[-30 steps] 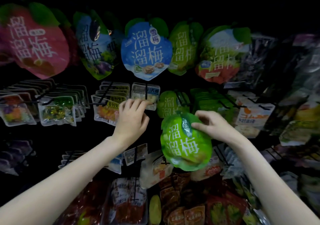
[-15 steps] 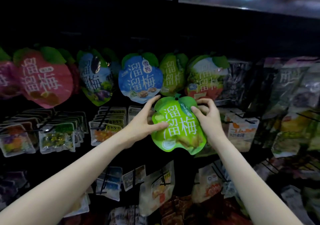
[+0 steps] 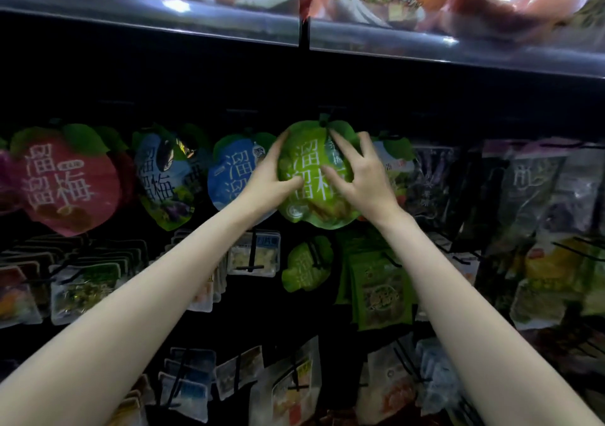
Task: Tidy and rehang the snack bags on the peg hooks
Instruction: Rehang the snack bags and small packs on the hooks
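1. Two bare hands on one glossy green apple-shaped snack pouch with pale lettering (image 3: 312,176), raised to the top row of the dark display, between a blue apple-shaped pouch (image 3: 230,170) to its left and a white-and-red pouch (image 3: 394,163) mostly hidden to its right.
2. Left hand (image 3: 271,176): cupped round the pouch's left edge, thumb pressed across the printed face, other fingers out of sight behind or along the edge.
3. Right hand (image 3: 358,172): spread over the right half of the face, fingers reaching up toward the leaf-shaped top; grasping lightly rather than clenched.
4. Pouch held upright, long axis vertical, hang hole at the stem notch above both sets of fingertips.
5. Peg hook: presumably straight behind that notch, in shadow; whether already threaded, cannot tell.
6. Nearer hand to the notch: the right, index tip just below it. Probable next step: push the top rearward onto the peg, level, with both hands.
7. Elsewhere: pink apple-shaped pouch (image 3: 67,180) far left, second row of small clear packets (image 3: 253,255) below, noodle packs on the metal shelf edge (image 3: 458,47) overhead.
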Available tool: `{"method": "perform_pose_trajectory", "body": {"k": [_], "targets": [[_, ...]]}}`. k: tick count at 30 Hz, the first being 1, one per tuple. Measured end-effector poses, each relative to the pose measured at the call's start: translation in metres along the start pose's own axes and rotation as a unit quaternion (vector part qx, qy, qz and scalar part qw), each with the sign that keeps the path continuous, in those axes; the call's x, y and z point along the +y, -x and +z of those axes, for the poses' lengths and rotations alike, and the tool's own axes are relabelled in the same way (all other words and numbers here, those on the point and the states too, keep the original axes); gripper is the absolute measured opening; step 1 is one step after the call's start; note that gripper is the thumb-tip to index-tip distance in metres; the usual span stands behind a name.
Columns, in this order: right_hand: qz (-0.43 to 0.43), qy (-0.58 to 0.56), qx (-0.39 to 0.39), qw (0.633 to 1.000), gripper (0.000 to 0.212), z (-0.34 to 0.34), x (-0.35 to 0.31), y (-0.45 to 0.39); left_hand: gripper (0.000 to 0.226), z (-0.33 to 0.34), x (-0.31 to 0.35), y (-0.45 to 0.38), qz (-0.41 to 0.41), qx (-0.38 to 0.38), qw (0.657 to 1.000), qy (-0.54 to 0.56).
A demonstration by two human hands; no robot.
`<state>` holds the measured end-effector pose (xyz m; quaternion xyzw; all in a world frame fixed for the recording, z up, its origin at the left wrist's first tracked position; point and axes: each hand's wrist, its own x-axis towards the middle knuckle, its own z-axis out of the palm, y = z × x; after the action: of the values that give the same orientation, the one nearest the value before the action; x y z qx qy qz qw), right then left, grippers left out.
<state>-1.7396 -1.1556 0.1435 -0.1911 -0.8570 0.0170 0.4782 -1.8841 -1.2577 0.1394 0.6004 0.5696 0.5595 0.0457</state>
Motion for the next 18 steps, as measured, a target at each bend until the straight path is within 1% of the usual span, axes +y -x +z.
{"method": "perform_pose_trajectory", "body": {"k": [2, 4, 5, 8, 11, 14, 16, 18], "targets": [[-0.009, 0.01, -0.01, 1.0, 0.059, 0.001, 0.01, -0.009, 0.078, 0.002, -0.001, -0.006, -0.003, -0.001, 1.0, -0.016], [-0.01, 0.01, -0.012, 1.0, 0.057, 0.004, 0.016, -0.012, 0.087, 0.004, -0.004, -0.011, -0.01, -0.002, 0.998, -0.055], [-0.011, 0.01, -0.006, 1.0, 0.056, 0.005, 0.017, -0.013, 0.088, 0.005, -0.004, -0.012, -0.013, -0.001, 0.997, -0.074], [-0.005, -0.017, 0.026, 1.0, 0.051, 0.009, 0.016, -0.013, 0.082, 0.009, -0.005, -0.01, -0.018, 0.009, 0.994, -0.107], [0.022, -0.063, 0.035, 0.997, 0.05, 0.015, 0.018, -0.011, 0.079, 0.013, -0.004, -0.006, 0.006, 0.015, 0.989, -0.15], [0.019, -0.099, 0.055, 0.993, 0.049, 0.022, 0.019, -0.012, 0.078, 0.016, -0.003, -0.007, 0.015, 0.024, 0.986, -0.163], [0.03, -0.12, 0.048, 0.991, 0.047, 0.025, 0.021, -0.014, 0.075, 0.014, -0.002, -0.008, 0.011, 0.025, 0.986, -0.162], [0.046, -0.127, 0.021, 0.991, 0.047, 0.027, 0.024, -0.015, 0.071, 0.013, -0.003, -0.008, -0.002, 0.013, 0.984, -0.177]]}}
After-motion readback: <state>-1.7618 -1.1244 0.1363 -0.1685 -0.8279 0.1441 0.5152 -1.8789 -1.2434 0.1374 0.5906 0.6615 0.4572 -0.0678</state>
